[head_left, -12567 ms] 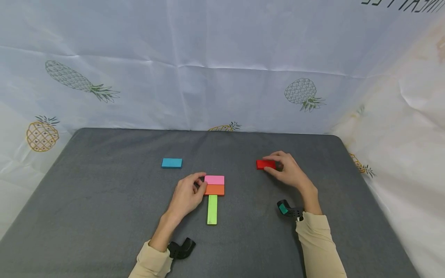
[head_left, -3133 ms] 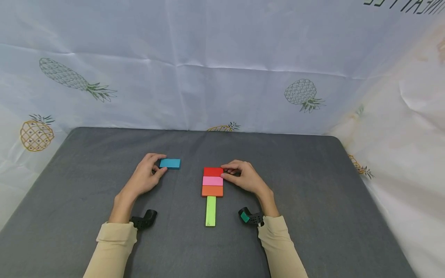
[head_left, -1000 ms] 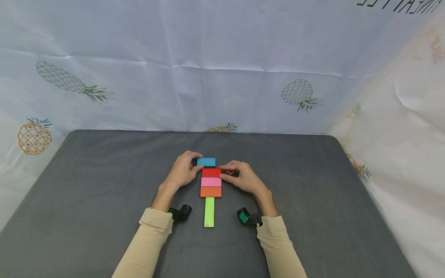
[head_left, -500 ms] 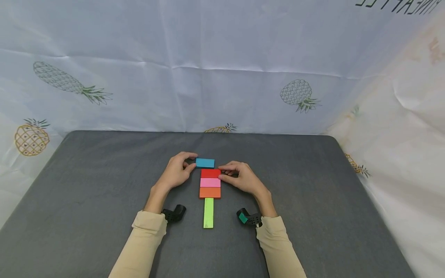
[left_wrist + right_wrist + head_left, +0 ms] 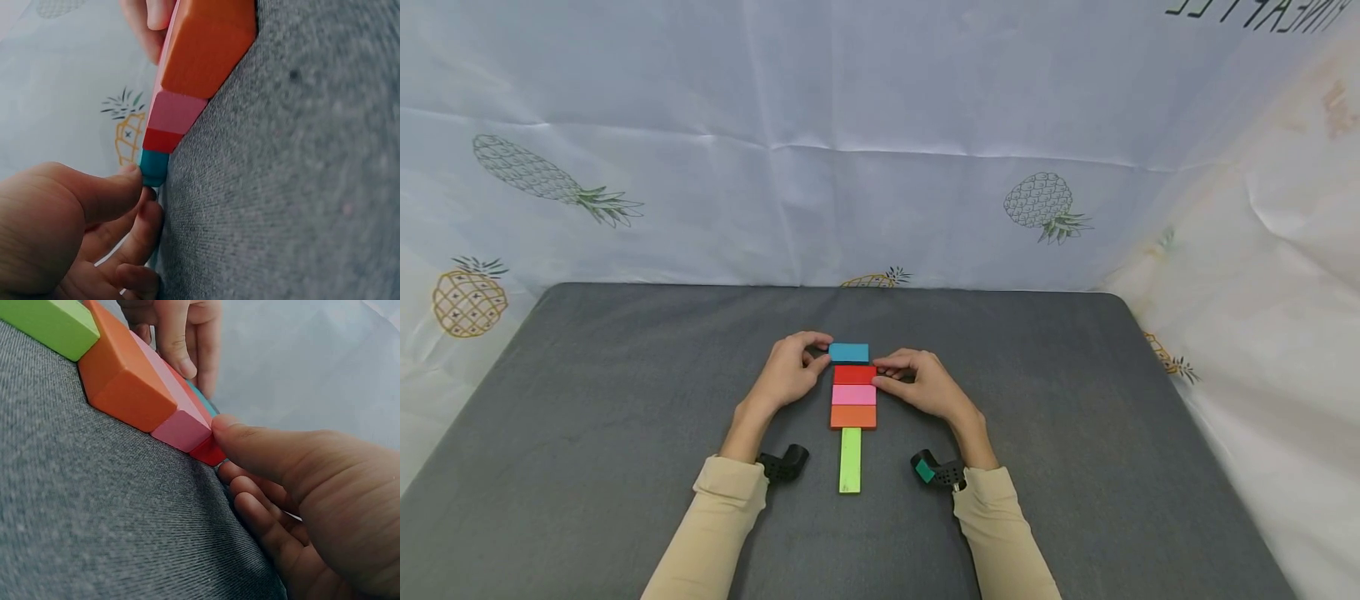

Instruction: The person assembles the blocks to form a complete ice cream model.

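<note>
A: What has just changed?

B: The left hand (image 5: 790, 377), pinching the blue block (image 5: 848, 352), has slid it right since half a second ago; it now touches the far edge of the red block (image 5: 854, 374), nearly lined up.

A: And the right hand?

B: The right hand (image 5: 919, 386) pinches the red block's right end. The pink block (image 5: 853, 394), orange block (image 5: 853, 416) and green block (image 5: 850, 459) follow in line. No containers on the grey table (image 5: 587, 433).
</note>
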`<act>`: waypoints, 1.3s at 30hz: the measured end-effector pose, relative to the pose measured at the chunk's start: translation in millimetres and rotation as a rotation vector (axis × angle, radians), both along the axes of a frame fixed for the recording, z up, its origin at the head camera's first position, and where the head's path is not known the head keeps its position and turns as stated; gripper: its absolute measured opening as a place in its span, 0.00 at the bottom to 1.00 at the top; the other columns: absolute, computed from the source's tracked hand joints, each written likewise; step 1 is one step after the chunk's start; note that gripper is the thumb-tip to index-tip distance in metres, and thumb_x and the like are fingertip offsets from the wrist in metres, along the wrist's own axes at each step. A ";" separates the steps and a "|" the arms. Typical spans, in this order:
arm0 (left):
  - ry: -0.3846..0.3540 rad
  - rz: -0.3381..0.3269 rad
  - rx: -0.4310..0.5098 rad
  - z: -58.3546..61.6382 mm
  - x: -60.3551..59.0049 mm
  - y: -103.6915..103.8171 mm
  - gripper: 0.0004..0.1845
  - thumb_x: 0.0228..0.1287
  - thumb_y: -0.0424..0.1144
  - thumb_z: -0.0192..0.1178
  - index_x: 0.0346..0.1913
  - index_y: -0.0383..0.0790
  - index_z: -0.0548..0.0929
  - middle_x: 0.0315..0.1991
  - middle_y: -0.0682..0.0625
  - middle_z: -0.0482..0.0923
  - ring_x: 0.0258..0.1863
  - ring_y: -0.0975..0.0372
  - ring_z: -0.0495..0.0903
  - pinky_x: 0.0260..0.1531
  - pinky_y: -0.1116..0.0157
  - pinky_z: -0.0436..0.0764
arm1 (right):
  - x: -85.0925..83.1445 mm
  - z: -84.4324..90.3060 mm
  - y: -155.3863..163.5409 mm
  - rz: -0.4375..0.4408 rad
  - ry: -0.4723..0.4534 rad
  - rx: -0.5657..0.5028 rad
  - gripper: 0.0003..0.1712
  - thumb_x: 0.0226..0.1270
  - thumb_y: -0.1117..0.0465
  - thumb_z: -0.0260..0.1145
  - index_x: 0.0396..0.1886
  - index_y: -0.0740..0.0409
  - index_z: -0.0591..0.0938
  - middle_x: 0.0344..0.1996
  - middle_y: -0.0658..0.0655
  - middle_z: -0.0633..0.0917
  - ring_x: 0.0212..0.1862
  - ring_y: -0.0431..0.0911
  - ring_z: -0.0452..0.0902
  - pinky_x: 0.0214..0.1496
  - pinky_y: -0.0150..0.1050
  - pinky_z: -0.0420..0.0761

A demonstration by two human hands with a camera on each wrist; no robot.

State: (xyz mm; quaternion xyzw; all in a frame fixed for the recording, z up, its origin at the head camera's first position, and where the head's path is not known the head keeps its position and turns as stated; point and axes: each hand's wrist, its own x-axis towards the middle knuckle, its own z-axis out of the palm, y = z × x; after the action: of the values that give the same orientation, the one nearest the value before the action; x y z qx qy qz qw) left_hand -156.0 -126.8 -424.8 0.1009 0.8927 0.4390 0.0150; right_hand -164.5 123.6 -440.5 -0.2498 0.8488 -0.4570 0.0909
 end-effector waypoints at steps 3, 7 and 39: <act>-0.005 0.002 -0.006 0.7 0.6 1.7 0.17 0.70 0.29 0.62 0.60 0.29 0.82 0.53 0.35 0.82 0.25 0.62 0.72 0.25 0.70 0.70 | 0.3 0.0 0.1 -0.008 0.005 0.005 0.18 0.69 0.61 0.71 0.56 0.62 0.87 0.47 0.61 0.88 0.42 0.41 0.80 0.46 0.31 0.81; -0.007 -0.003 0.000 1.1 1.1 2.8 0.17 0.70 0.29 0.63 0.59 0.30 0.82 0.52 0.35 0.83 0.24 0.61 0.71 0.25 0.69 0.69 | 0.5 0.0 0.1 -0.015 0.012 0.007 0.18 0.68 0.61 0.72 0.56 0.62 0.87 0.46 0.60 0.88 0.42 0.42 0.80 0.46 0.32 0.80; -0.007 -0.020 0.052 -1.4 2.3 3.7 0.16 0.68 0.30 0.62 0.57 0.30 0.84 0.51 0.36 0.85 0.23 0.61 0.72 0.25 0.68 0.70 | 1.9 2.0 -0.7 -0.054 0.026 0.005 0.17 0.65 0.61 0.75 0.51 0.63 0.89 0.43 0.60 0.89 0.40 0.42 0.83 0.44 0.31 0.82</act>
State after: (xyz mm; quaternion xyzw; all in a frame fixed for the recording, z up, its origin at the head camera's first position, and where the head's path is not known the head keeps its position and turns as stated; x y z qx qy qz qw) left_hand -153.7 -123.1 -426.2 0.1086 0.8798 0.4624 0.0201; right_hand -162.6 122.9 -438.5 -0.2326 0.8574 -0.4539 0.0680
